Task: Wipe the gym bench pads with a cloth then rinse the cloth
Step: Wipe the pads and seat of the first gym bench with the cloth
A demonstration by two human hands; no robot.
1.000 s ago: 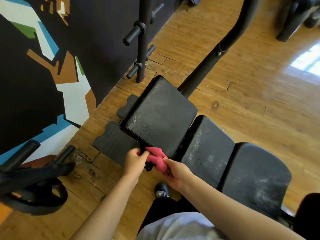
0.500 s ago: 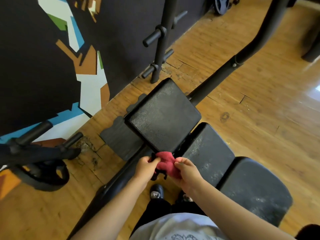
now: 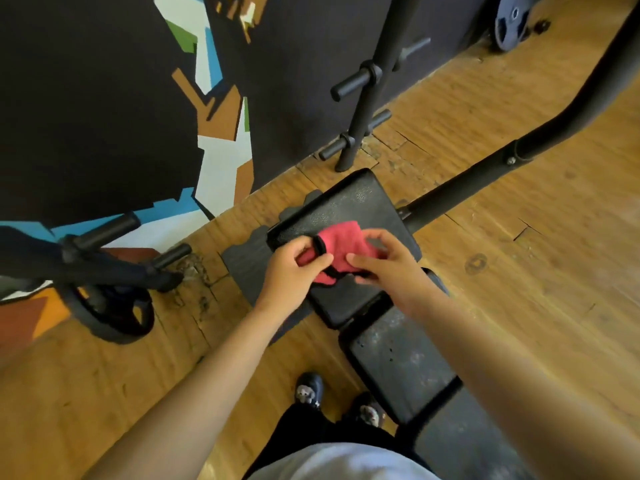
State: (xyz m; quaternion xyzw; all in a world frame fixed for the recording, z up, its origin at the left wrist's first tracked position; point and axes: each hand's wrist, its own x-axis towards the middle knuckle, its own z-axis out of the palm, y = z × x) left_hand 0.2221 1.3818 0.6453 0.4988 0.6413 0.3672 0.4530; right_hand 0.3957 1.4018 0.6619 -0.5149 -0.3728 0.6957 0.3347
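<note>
A pink cloth (image 3: 337, 245) with a dark hem is held in the air just over the far black bench pad (image 3: 349, 206). My left hand (image 3: 296, 271) pinches its left edge between thumb and fingers. My right hand (image 3: 388, 261) grips its right side, thumb on the cloth's near edge. Nearer to me lies a second black pad (image 3: 398, 362), scuffed and dusty, and part of a third pad (image 3: 460, 455) shows at the bottom right.
The black bench frame tube (image 3: 485, 174) runs up to the right. A weight-plate rack post (image 3: 367, 98) stands by the painted wall. A barbell stand with a plate (image 3: 110, 310) sits on the wooden floor at left. My shoes (image 3: 308, 389) are by the bench.
Both hands rose with the cloth from the pad's near edge to over the pad, and the cloth is spread wider between them. The camera moved closer and tilted down.
</note>
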